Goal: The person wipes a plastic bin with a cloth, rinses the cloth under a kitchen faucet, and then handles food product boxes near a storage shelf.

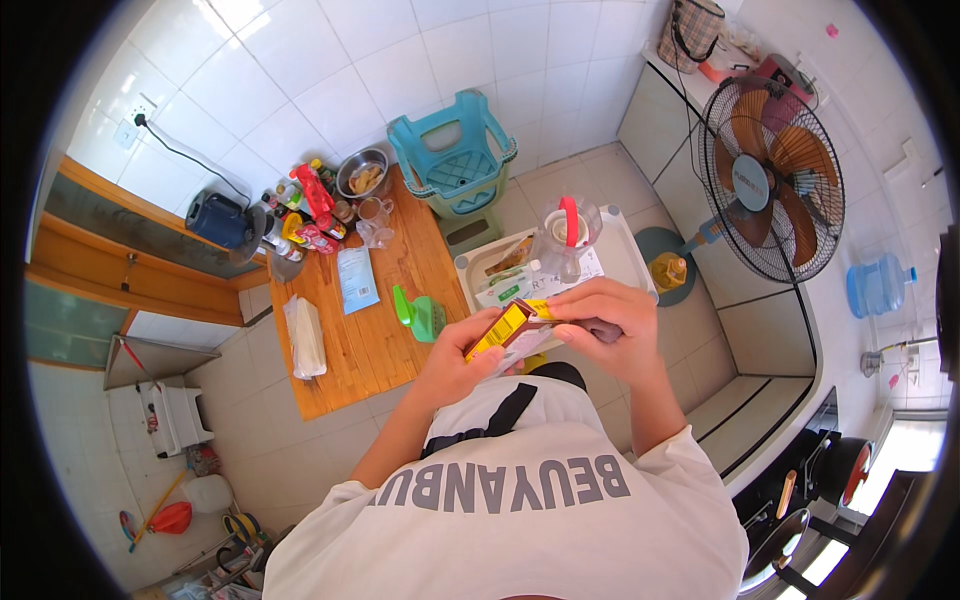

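My left hand [461, 345] grips a small maroon-and-yellow cardboard carton [501, 334] in front of my waist, thumb along its near side. The carton is tilted, and a barcode shows on its yellow panel. At the carton's far end, my right hand [611, 322] pinches a yellow flap between thumb and fingers. Under the right fingers sits a dark greyish-purple item [602, 330], mostly covered, so I cannot tell what it is. Beyond the hands, a clear jug with a red handle [570, 225] stands on a whitish tray-like table [626, 244], near packets and a printed sheet.
On the wooden table [390, 262] at left are a green plastic bottle [424, 315], a blue pouch [358, 279], a white packet [306, 336], seasoning bottles and a metal bowl [363, 171]. A turquoise plastic basket [454, 154] stands behind. A fan [771, 180] rises at right.
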{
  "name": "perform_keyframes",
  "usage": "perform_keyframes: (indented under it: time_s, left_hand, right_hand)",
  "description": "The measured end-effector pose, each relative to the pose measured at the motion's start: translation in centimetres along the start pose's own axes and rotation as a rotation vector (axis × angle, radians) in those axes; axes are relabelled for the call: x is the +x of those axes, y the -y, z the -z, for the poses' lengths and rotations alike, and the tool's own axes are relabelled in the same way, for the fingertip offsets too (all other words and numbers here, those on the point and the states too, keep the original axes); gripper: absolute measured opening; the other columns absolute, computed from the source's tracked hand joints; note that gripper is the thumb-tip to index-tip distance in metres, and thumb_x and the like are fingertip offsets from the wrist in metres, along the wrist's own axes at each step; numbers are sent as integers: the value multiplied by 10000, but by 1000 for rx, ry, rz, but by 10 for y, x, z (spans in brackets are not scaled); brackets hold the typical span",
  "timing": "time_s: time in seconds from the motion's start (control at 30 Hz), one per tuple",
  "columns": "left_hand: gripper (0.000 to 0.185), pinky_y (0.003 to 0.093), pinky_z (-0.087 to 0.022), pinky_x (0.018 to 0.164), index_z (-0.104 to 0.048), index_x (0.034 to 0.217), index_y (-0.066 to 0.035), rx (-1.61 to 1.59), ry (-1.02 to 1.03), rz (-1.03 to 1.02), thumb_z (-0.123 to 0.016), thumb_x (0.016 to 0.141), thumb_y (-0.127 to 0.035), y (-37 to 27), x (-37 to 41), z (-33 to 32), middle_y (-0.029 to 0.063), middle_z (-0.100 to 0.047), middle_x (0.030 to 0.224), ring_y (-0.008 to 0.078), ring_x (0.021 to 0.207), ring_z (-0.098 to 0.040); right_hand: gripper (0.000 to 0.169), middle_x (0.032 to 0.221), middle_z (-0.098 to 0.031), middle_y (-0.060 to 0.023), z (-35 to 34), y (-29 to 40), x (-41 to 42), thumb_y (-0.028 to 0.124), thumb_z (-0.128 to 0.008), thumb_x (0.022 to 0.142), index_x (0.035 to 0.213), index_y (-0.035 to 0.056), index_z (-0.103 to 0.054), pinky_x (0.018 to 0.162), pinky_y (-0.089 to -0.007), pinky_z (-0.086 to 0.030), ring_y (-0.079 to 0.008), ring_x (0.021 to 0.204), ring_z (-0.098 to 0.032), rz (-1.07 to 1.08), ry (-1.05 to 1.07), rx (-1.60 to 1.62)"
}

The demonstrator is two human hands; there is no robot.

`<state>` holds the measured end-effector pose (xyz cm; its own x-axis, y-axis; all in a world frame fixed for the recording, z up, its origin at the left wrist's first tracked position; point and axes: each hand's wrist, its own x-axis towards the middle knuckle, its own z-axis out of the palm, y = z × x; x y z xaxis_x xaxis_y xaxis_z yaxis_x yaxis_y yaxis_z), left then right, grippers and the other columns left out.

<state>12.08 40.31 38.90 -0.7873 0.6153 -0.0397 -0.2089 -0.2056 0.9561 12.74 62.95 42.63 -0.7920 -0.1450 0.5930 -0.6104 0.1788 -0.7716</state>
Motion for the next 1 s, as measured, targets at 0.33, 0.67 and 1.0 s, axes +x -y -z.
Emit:
perform_keyframes:
  time_s: [0.33, 0.67, 1.0]
  left_hand:
    - [305, 258, -514, 753, -580, 1121, 68, 111, -10, 31, -549, 893, -132, -6, 7, -2, 107, -517, 1100, 150, 877, -597]
    - [276, 244, -481, 725, -606, 1093, 46, 218, 38, 22, -587, 868, -114, -6, 15, 1, 83, -537, 1073, 128, 854, -573]
    - [298, 248, -472, 752, -603, 1103, 56, 165, 57, 48, -599, 845, -94, -6, 9, 5, 85, -536, 1030, 130, 850, -570]
  right_hand:
    - [315, 902, -664, -82, -12, -9, -12, -31, -781, 672, 970, 48, -718, 563, -235, -509, -156, 706, -639, 62, -77, -233]
    - [274, 880, -651, -86, -12, -14, -17, -78, -755, 700, 950, 28, -721, 575, -213, -500, -125, 734, -627, -43, -146, 94]
    - [252, 830, -644, -74, -5, -11, -9, -64, -757, 696, 925, 36, -720, 552, -214, -470, -136, 662, -604, -80, -14, 24]
